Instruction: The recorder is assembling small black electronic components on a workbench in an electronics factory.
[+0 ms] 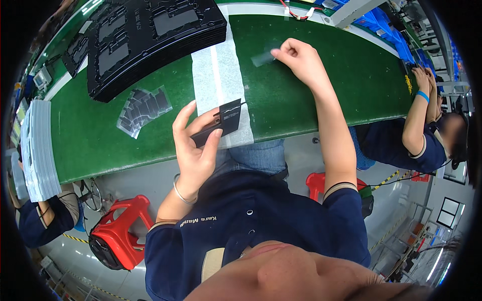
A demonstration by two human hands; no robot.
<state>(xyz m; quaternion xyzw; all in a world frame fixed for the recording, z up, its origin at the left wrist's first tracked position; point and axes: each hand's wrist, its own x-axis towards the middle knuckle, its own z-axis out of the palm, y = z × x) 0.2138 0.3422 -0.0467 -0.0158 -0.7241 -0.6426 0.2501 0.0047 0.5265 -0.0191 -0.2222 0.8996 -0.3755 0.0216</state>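
Observation:
My left hand is closed around a flat black L-shaped part that looks like a battery pack, fingers on one side and thumb on the other. It is held tilted above the near edge of the green table, and a thin dark tab or cable sticks out at its right side. Farther off to the right, my right hand has thumb and forefinger pinched together at a small clear film strip. The strip hangs low over the tabletop; whether it touches the surface is hard to tell.
A white cloth strip crosses the green table. At the back left rises a stack of black trays, with clear film holding dark strips before it. Pale sheets are piled far left. A co-worker sits right; red stools stand below.

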